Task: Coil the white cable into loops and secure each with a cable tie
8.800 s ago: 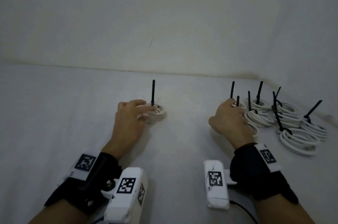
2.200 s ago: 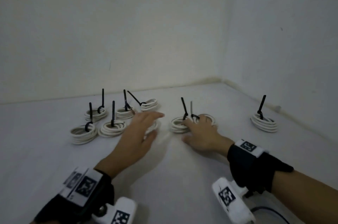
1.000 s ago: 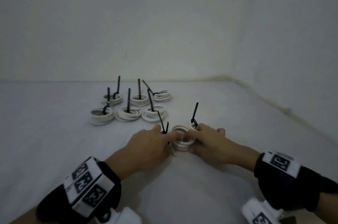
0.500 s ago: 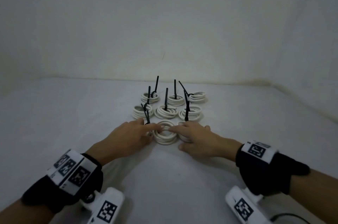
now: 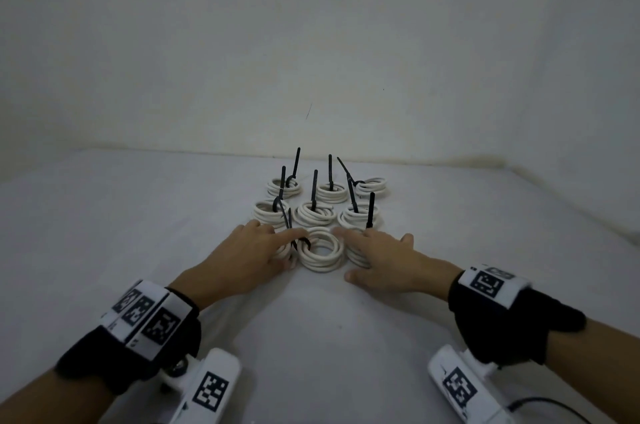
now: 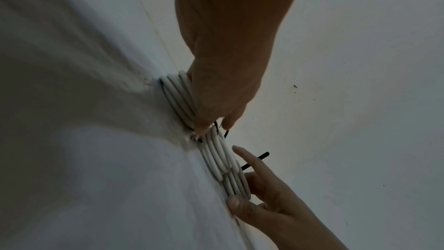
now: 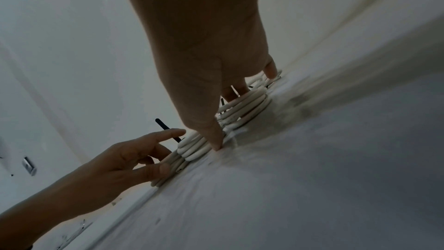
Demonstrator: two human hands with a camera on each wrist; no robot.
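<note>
Coils [image 5: 320, 248] all tied; flat-fingered left hand [image 5: 242, 255] and right hand [image 5: 384, 259], gripping nothing, nudge front ones toward twelve o'clock; next, square the row.

Both forearms stretch forward and angle inward, so the two hands nearly meet at the fingertips. The left hand [image 5: 242, 253] lies palm down, fingers extended and slightly spread, index finger reaching furthest toward the right hand. The right hand [image 5: 381, 262] mirrors it, palm down, fingers straight, its thumb splayed out on the near side. Neither hand curls around anything. Each wrist carries a black strap with white patterned markers, a white camera block slung beneath it.
</note>
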